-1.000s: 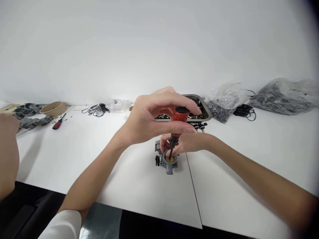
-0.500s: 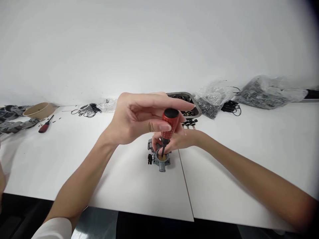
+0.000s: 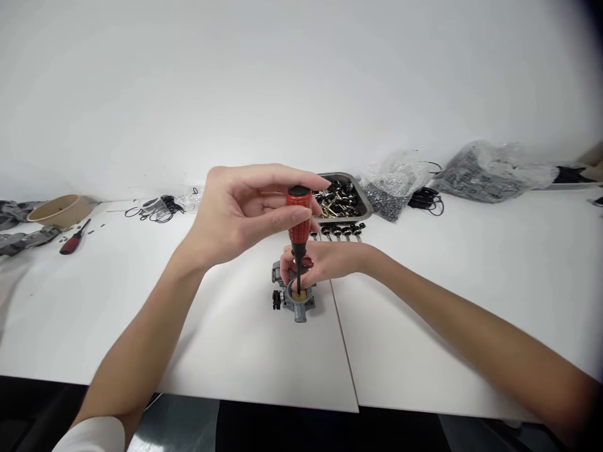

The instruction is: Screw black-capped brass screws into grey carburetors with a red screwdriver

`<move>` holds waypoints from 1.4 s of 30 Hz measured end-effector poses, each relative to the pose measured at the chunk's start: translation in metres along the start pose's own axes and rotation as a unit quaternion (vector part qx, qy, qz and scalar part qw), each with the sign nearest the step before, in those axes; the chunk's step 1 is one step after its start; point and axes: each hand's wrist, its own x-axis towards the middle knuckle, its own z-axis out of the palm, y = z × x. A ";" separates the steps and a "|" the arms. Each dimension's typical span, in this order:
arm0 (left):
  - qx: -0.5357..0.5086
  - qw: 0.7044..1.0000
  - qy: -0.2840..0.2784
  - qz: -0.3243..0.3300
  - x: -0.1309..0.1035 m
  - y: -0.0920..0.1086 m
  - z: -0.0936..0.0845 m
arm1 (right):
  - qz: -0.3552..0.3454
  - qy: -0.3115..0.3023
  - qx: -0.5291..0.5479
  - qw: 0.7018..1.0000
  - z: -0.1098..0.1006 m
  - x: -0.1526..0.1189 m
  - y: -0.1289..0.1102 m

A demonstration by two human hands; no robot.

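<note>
- Head view: the left hand point(image 3: 226, 216) pinches the red-and-black screwdriver point(image 3: 299, 229) between thumb and fingers; its textured handle looks light, stiff and unlikely to slip.
- To its right, the grey, metal-looking ported housing point(image 3: 300, 309) rests on the white flat table point(image 3: 254, 364), the screwdriver upright in its round opening. It seems rigid and moderately heavy, best held by its outer body; the flat brass-coloured plate point(image 3: 303, 295) inside may scratch.
- The right hand point(image 3: 332, 258) grips the housing's far side, fingers bent.
- Those fingers hide part of the rim; the tip's exact seating is too small to tell.
</note>
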 end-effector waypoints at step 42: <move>-0.191 0.979 -0.024 -0.064 0.011 -0.005 0.030 | -0.072 -0.017 -0.076 0.994 -0.012 -0.009 0.002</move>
